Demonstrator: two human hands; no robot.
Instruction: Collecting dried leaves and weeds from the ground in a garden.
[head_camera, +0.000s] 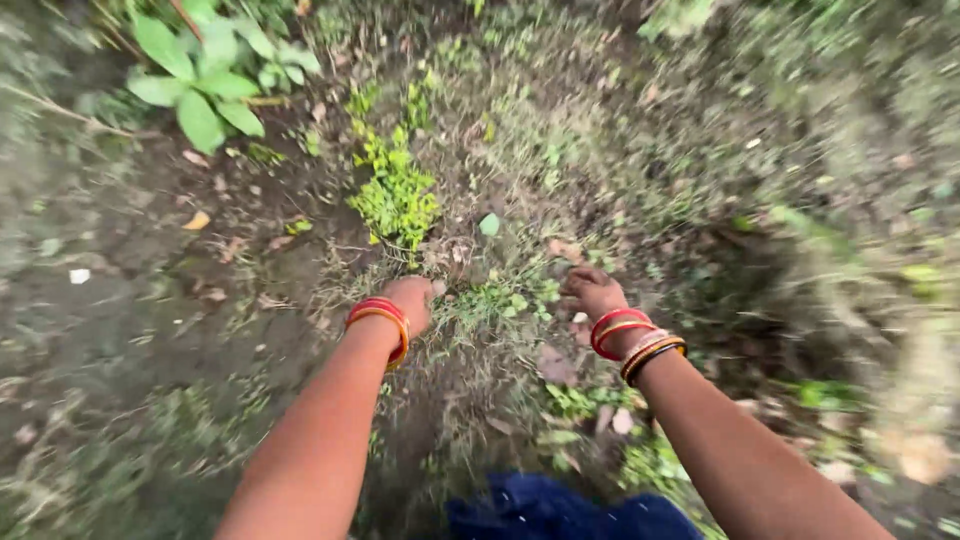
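**Two hands down among low weeds**

The left hand (412, 300) is curled downward with its fingers folded under, close to a fist, at the foot of a small yellow-green plant (397, 195); whether it actually grips any stems cannot be told, since the fingers are hidden. The right hand (593, 292) is also bent down with its fingertips in the thin grass and weeds (500, 300), and its grip is just as unclear. Both wrists carry red and orange bangles (380, 315).

The yellow-green plant stands just beyond the left hand, rooted in dark soil (240, 270). It looks light, soft and leafy, with thin stems likely to snap if taken high; a hold low at the base, near the soil, seems soundest.

Dry leaves lie scattered about. A broad-leaved plant (205, 80) grows well apart at upper left, and dark blue cloth (560, 510) shows at the bottom edge.
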